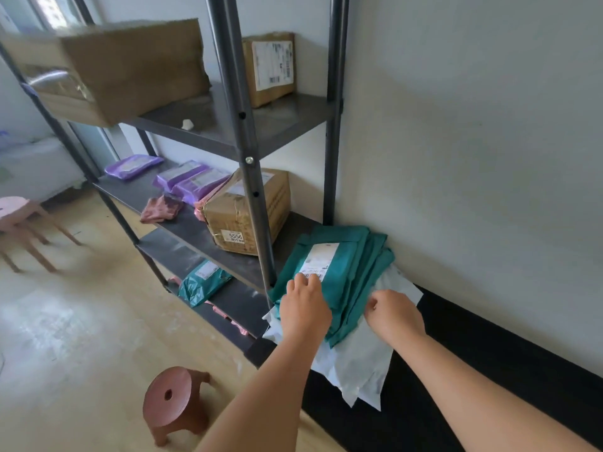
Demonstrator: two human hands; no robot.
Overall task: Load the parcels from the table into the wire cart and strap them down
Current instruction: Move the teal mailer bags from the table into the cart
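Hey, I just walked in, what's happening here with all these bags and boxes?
A person is working at a stack of teal parcels that lies on white parcels on a black table, beside a metal rack holding cardboard boxes and purple bags. The left hand rests on the top teal parcel, near its label. The right hand has its fingers curled at the stack's right edge; whether it grips is unclear. Nothing is lifted yet, and no wire cart is in view.

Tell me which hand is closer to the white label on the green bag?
Left. The left hand rests on the top green bag, fingertips touching the label; the right hand is farther right, at the green stack's edge.
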